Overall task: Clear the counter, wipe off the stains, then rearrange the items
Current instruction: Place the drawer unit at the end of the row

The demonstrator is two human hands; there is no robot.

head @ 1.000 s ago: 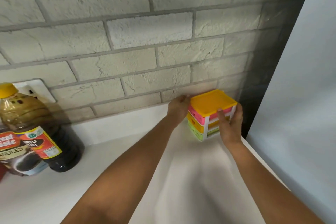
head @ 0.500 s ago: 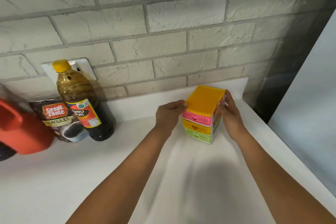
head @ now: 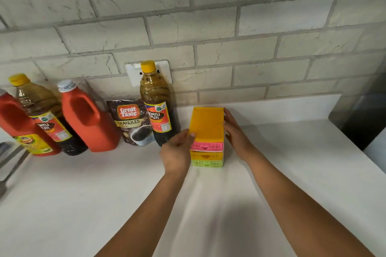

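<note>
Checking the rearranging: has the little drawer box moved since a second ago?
Yes. The drawer box moved left, out of the wall corner, toward the soy sauce bottle.

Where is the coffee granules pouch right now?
In the head view, the coffee granules pouch stands left of centre against the brick wall, between the red jug and the dark sauce bottle.
</note>
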